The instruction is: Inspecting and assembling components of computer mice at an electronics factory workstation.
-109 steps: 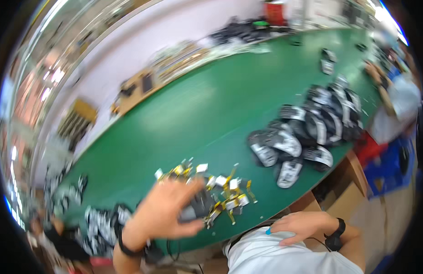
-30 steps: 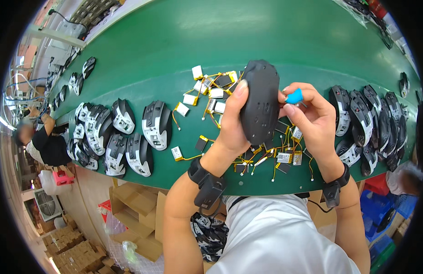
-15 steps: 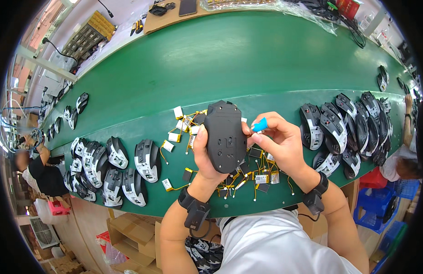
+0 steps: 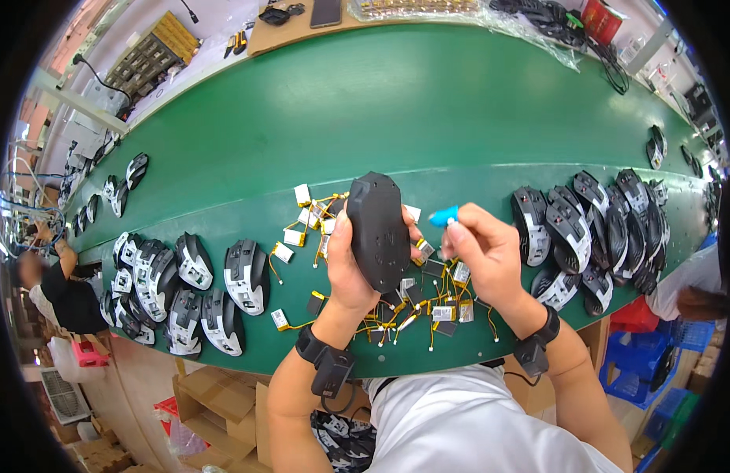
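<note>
My left hand (image 4: 351, 264) is wrapped round a black computer mouse (image 4: 378, 232), held over the bench with its dark underside toward me. To the right of the mouse, a little apart from it, is my right hand (image 4: 488, 252). Its index finger wears a blue finger cot (image 4: 444, 216), and thumb and index finger are pinched together; a small pale speck shows there, too small to name. Beneath both hands lies a loose pile of small battery packs (image 4: 443, 313) with thin yellow wires and white plugs. Part of the pile is hidden by the mouse and my hands.
Partly assembled black-and-white mice stand in groups on the green bench (image 4: 317, 102), one group (image 4: 156, 276) at left, another (image 4: 573, 225) at right. Cardboard boxes (image 4: 219, 398) sit below the front edge. Other people are at the far left and far right.
My right hand has drawn away from the mouse's side, moving slightly right. The mouse has turned a little in my left hand, showing more of its edge. The whole view has shifted slightly.
</note>
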`<action>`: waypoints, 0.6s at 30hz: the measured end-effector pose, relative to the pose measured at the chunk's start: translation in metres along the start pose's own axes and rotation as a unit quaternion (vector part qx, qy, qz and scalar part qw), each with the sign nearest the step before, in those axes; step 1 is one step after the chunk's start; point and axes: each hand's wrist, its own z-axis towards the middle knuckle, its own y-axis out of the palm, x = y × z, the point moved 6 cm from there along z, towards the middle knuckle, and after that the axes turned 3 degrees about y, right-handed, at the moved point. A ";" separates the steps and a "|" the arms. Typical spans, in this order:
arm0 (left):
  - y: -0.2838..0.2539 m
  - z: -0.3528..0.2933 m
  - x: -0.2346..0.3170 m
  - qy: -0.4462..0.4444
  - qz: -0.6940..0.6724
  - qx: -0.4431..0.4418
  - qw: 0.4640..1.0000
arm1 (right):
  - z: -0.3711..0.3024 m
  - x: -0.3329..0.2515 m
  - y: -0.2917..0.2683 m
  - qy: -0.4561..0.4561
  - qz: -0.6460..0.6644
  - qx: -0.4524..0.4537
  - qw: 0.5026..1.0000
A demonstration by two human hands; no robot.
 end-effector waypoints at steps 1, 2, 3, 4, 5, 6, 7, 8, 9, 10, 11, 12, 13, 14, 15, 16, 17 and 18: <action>0.000 0.000 0.002 0.003 -0.005 -0.004 1.000 | 0.001 -0.002 0.000 -0.007 -0.015 -0.007 1.000; 0.002 0.003 0.004 0.006 -0.005 -0.003 1.000 | 0.002 -0.006 0.000 -0.015 -0.029 -0.014 0.999; 0.004 0.005 0.007 0.004 0.001 0.006 1.000 | 0.001 -0.007 -0.001 -0.012 -0.029 -0.013 0.999; 0.006 0.004 0.010 0.002 0.007 0.014 1.000 | 0.000 -0.010 -0.001 -0.021 -0.050 -0.028 0.998; 0.010 0.002 0.011 0.000 0.006 0.015 1.000 | -0.002 -0.011 0.000 -0.031 -0.071 -0.042 0.996; 0.014 0.001 0.014 0.014 0.023 0.028 0.999 | -0.001 -0.012 0.001 -0.031 -0.070 -0.043 0.996; 0.015 0.000 0.018 0.029 0.040 0.040 0.998 | -0.002 -0.011 0.002 -0.012 -0.044 -0.048 0.998; 0.010 0.001 0.019 0.031 0.040 0.040 0.998 | -0.002 -0.010 0.004 0.008 -0.018 -0.054 0.998; 0.003 -0.001 0.019 0.035 0.055 0.026 0.998 | -0.003 -0.011 0.005 0.007 -0.019 -0.058 0.998; -0.004 0.000 0.020 0.042 0.072 0.011 0.996 | -0.001 -0.008 0.005 0.017 0.010 -0.063 0.998; -0.012 -0.001 0.017 0.037 0.040 -0.009 0.998 | 0.000 -0.007 0.005 0.027 0.038 -0.069 0.997; -0.012 -0.001 0.017 0.047 0.055 0.031 0.997 | 0.002 -0.006 0.002 0.024 0.036 -0.072 0.996; -0.012 0.000 0.018 0.041 0.078 0.078 0.993 | 0.001 -0.001 -0.002 0.056 0.070 -0.082 0.993; -0.012 0.002 0.020 0.035 0.101 0.125 0.986 | 0.002 0.004 -0.004 0.089 0.103 -0.092 0.986; -0.013 0.000 0.021 0.030 0.090 0.124 0.988 | 0.002 0.004 -0.002 0.098 0.115 -0.120 0.981; -0.016 0.000 0.022 0.024 0.080 0.123 0.989 | 0.001 0.003 0.000 0.104 0.116 -0.120 0.981; -0.014 -0.001 0.024 0.020 0.095 0.114 0.989 | -0.001 0.003 0.005 0.123 0.087 -0.144 0.978; -0.010 -0.002 0.026 0.016 0.093 0.116 0.989 | -0.003 0.003 0.009 0.141 0.058 -0.167 0.974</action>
